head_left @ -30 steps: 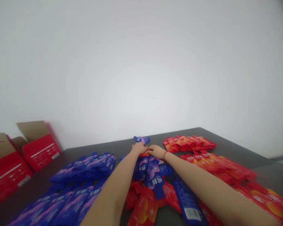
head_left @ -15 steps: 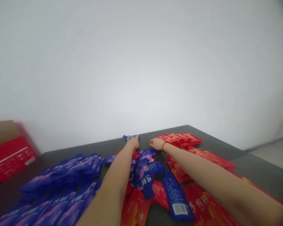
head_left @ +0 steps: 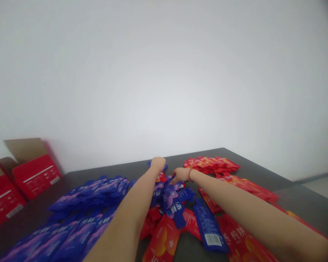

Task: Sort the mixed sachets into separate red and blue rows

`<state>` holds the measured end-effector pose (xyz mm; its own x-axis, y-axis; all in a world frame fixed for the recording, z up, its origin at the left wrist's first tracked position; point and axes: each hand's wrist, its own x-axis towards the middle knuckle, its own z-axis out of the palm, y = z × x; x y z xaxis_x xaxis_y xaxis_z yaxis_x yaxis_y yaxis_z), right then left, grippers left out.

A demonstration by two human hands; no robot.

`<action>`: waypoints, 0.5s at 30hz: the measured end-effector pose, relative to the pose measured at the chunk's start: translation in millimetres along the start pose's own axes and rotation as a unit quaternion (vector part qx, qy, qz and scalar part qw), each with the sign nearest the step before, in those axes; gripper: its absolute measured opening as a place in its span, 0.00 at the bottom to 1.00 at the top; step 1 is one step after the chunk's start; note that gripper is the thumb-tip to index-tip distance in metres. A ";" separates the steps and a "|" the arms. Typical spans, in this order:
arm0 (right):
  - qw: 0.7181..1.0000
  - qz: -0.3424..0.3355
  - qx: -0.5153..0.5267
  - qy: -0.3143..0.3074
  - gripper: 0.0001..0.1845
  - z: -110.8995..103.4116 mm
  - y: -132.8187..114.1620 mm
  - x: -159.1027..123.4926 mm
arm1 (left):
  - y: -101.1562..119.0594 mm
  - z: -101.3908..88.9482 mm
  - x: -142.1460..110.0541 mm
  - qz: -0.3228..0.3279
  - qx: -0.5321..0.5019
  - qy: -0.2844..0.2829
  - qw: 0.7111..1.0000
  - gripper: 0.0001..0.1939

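At the far edge of the table, my left hand [head_left: 158, 163] is closed over a blue pouch [head_left: 149, 164]. That pouch shows on both sides of it, while the fingertips are hidden behind the hand. My right hand [head_left: 179, 175], with a red cord at the wrist, bends its fingers down onto a purple-blue pouch [head_left: 169, 179] at the back of the mixed heap, thumb and fingers close together. A bit of a red pouch [head_left: 161, 177] shows between the hands. Closer to me, the heap holds a blue pouch [head_left: 173, 203] lying over red pouches [head_left: 164, 238].
Overlapping rows of blue pouches [head_left: 98, 191] fill the left of the dark table [head_left: 297, 189]. Red pouches lie in rows [head_left: 211, 165] on the right. A blue pouch with a barcode [head_left: 210, 225] is near the front. Open red cartons [head_left: 36, 175] stand far left; a wall is behind.
Over the last second, my hands part from a red pouch. The right swings out toward the red rows, then returns to the heap. The left reaches farther back onto the far blue pouch.
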<state>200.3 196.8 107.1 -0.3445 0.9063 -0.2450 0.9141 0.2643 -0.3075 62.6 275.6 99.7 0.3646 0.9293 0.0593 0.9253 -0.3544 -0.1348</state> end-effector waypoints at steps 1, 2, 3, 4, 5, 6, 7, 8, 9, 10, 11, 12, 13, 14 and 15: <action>1.000 -0.004 0.006 -0.006 0.15 0.3 -3.5 -2.9 | -3.6 -2.6 -4.0 -0.003 0.000 0.008 1.000 0.16; 1.000 -0.009 0.013 -0.013 0.15 0.5 -7.2 -6.2 | -7.3 -4.6 -7.8 -0.007 -0.001 0.015 1.000 0.16; 0.999 -0.014 0.021 -0.021 0.15 0.8 -11.0 -10.0 | -10.8 -6.0 -10.9 -0.013 -0.001 0.020 1.000 0.17; 0.999 -0.019 0.030 -0.029 0.14 1.3 -14.6 -14.1 | -13.8 -6.6 -13.0 -0.018 -0.002 0.021 1.000 0.17; 0.998 -0.023 0.040 -0.036 0.13 1.9 -17.8 -18.2 | -15.8 -6.5 -14.1 -0.024 -0.003 0.016 1.000 0.18; 0.998 -0.025 0.049 -0.044 0.12 2.4 -20.4 -22.3 | -17.0 -5.8 -14.1 -0.027 -0.003 0.006 1.000 0.18; 0.997 -0.024 0.058 -0.049 0.11 2.7 -22.2 -26.2 | -17.3 -4.7 -13.1 -0.028 -0.004 -0.009 1.000 0.18; 0.996 -0.022 0.065 -0.049 0.10 2.5 -22.9 -29.6 | -16.7 -3.4 -11.3 -0.026 -0.005 -0.024 0.999 0.17; 0.996 -0.018 0.070 -0.044 0.10 1.5 -22.5 -32.7 | -15.6 -2.1 -9.1 -0.022 -0.005 -0.038 0.999 0.17; 0.997 -0.012 0.073 -0.033 0.10 -0.2 -20.9 -35.5 | -14.1 -0.9 -7.0 -0.016 -0.005 -0.049 0.999 0.17; 0.997 -0.005 0.074 -0.017 0.11 -2.6 -18.3 -38.2 | -12.5 0.0 -5.3 -0.010 -0.005 -0.057 0.998 0.17; 0.997 0.004 0.073 0.000 0.12 -5.4 -14.8 -40.8 | -10.9 0.8 -4.4 -0.003 -0.006 -0.062 0.998 0.16; 0.997 0.016 0.070 0.015 0.13 -8.2 -10.8 -43.6 | -9.4 1.3 -4.5 0.002 -0.006 -0.063 0.998 0.16; 0.997 0.028 0.065 0.026 0.13 -10.7 -6.6 -46.8 | -8.0 1.7 -5.6 0.005 -0.007 -0.061 0.998 0.16; 0.997 0.040 0.059 0.034 0.13 -12.6 -2.6 -50.5 | -6.8 1.7 -7.6 0.006 -0.009 -0.055 0.998 0.15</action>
<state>217.9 154.6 131.9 -0.2519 0.9441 -0.2126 0.9055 0.1524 -0.3961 53.4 271.1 98.5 0.3625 0.9306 -0.0512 0.9233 -0.3661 -0.1164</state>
